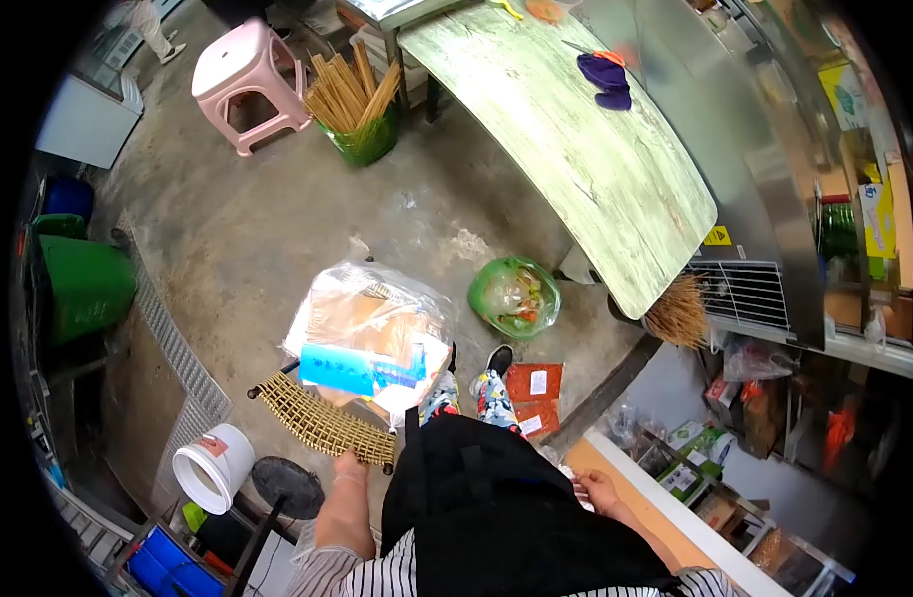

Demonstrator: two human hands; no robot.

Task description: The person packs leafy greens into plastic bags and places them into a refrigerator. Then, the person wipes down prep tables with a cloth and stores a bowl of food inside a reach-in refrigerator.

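Note:
My left hand point(350, 465) is at the lower edge of a woven yellow chair back point(322, 423), its fingers closed over the edge and partly hidden. On the chair lies a pile of flattened cardboard point(362, 318) under clear plastic film point(387, 284), with a blue-printed sheet point(342, 370) at its near side. My right hand point(598, 490) is beside the black apron point(486, 497) at my hip, with curled fingers against a small crumpled whitish thing point(566, 472), mostly hidden.
A green-lined bin point(481, 308) with scraps stands before my feet, beside red packets point(532, 383). Ahead are a pale green table point(576, 149), a pink stool point(243, 75) and a green basket of sticks point(367, 144). A white bucket point(218, 463) stands left; shelves point(695, 453) line the right.

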